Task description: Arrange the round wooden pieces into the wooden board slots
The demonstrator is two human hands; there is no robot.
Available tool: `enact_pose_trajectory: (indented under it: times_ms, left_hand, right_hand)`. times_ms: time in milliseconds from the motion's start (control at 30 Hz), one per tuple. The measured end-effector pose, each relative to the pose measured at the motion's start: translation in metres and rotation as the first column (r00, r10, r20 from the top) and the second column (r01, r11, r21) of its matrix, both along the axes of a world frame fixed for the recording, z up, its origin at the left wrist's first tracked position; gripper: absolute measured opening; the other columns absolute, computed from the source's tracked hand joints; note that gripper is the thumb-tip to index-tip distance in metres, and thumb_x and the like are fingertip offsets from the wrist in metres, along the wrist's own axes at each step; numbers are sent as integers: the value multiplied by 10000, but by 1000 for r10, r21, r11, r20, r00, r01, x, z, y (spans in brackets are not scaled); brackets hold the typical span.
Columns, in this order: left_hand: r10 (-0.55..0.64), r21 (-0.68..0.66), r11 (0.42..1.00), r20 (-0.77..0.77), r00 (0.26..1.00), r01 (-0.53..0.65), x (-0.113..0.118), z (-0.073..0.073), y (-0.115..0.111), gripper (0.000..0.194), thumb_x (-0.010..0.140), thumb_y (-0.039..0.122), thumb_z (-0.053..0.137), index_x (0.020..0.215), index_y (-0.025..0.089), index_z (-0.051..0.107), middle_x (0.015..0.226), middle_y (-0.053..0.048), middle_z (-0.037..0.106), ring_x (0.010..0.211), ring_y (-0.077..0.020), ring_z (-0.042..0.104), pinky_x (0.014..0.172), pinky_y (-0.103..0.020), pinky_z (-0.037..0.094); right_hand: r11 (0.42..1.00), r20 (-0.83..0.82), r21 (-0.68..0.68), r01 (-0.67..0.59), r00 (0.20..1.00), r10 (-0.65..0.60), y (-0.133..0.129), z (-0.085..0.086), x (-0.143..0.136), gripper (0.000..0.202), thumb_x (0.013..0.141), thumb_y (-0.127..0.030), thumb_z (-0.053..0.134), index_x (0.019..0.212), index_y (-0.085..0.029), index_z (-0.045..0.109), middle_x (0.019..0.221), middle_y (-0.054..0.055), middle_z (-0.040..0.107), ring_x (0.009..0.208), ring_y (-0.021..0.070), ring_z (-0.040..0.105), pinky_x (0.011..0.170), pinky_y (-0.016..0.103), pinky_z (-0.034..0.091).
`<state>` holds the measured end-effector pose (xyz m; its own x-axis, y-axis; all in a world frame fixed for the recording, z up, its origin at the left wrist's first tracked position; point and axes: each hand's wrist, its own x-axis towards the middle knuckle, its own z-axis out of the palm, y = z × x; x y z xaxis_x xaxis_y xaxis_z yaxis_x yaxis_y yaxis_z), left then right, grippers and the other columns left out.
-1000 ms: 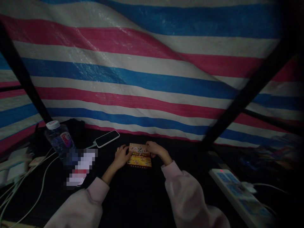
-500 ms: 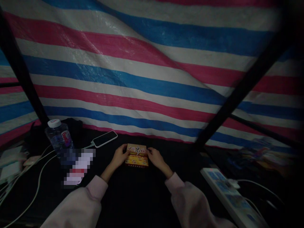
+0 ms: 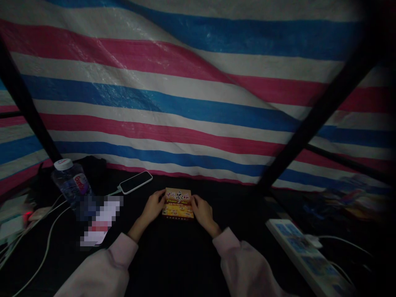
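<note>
A small Chinese chess box (image 3: 177,205), yellow and brown with printed characters, is on the black table in front of me. My left hand (image 3: 154,205) grips its left edge, fingers curled round the far corner. On the opposite side my right hand (image 3: 201,209) holds the right edge, its thumb by the upper corner. Both hands are closed on the box, and its printed face is turned up towards me. The fingertips behind and under its edges are hidden.
To the left stand a clear plastic bottle (image 3: 72,185) with a white cap and a blurred-out phone-like item (image 3: 103,220). Behind them a white phone (image 3: 136,182) lies on a cable. A power strip (image 3: 305,255) is at right. A striped tarp (image 3: 173,103) hangs behind dark poles.
The view has shifted slightly. Both hands stay on the sides of the chess box, and the box has hardly moved.
</note>
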<state>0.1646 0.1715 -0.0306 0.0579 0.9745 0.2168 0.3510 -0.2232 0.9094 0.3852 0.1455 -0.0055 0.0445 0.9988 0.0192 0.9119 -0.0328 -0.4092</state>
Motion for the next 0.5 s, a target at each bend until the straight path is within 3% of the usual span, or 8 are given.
enact_pose_trajectory:
  times_ms: [67,167,300,500]
  left_hand:
    - [-8,14,1000,-25,1000,9,1,2,-2,364,773,331,569,1104,193,633,1148,-98,627,1092,-233,557,1005,-382,375]
    - [-34,71,996,-211,977,50,3,7,-8,565,705,450,649,1203,197,567,1297,-136,511,1189,-280,472,1027,-442,328]
    - [-117,75,983,-452,884,168,6,14,-17,796,615,571,692,1304,238,472,1452,-158,306,1315,-339,293,1048,-505,242]
    - [-210,59,951,-595,776,302,5,23,-27,1065,454,660,737,1375,274,366,1521,-154,112,1363,-378,153,1067,-538,134]
  right_hand:
    - [1000,-7,4,8,1000,-8,0,1,-1,368,951,-389,260,1105,-244,561,1039,37,669,953,167,622,728,236,404]
    - [1000,-20,-8,15,1000,-16,0,2,-2,363,951,-397,259,1122,-239,537,1018,36,671,921,162,628,698,232,396]
    - [1000,-25,2,12,1000,-12,1,0,-1,347,947,-398,266,1108,-241,530,984,29,675,880,162,634,666,233,382]
    - [1000,-24,20,-6,1000,7,0,-1,-1,339,949,-393,271,1100,-236,530,985,33,675,906,169,631,692,239,384]
